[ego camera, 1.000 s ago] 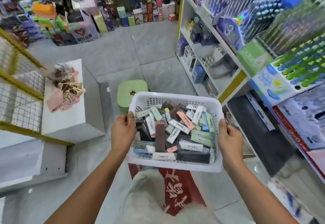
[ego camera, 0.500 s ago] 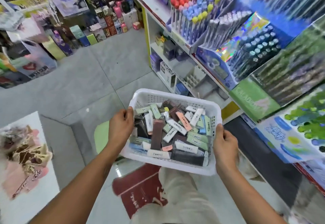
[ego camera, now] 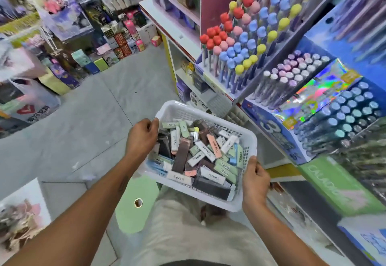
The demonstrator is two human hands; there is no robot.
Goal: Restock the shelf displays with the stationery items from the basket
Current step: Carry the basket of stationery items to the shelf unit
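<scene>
**Basket of stationery held beside the pen shelves**

A person stands in a shop aisle and holds a white slotted plastic basket (ego camera: 205, 110) out in front at about waist height, tilted slightly toward the camera. The left hand (ego camera: 142, 138) grips the basket's left rim, fingers curled over the edge and into the inside. The right hand (ego camera: 255, 179) grips the near right corner, thumb on the rim and fingers wrapped under the wall. Both hands hold only the basket.

The basket is heaped with small boxed stationery items (ego camera: 200, 153), long flat packs in pale green, white, grey, brown, light blue and salmon, lying crosswise over one another. Their printed labels are too small to read, so they may be erasers or similar packs.

To the right, just beside the basket, stands the shelf unit (ego camera: 160, 18), white with a yellow edge. Its upper tiers carry a display of pens with red, pink, blue and yellow shaped toppers (ego camera: 244, 42), a tray of pens with pale lilac and white caps (ego camera: 292, 73), a holographic blue display box of teal-capped pens (ego camera: 346, 111), and a green box (ego camera: 336, 184) below that.

Under the basket a pale green stool (ego camera: 133, 205) sits on the grey tiled floor (ego camera: 83, 123). Across the aisle, stacked boxed goods (ego camera: 117, 42) line the far wall.
</scene>
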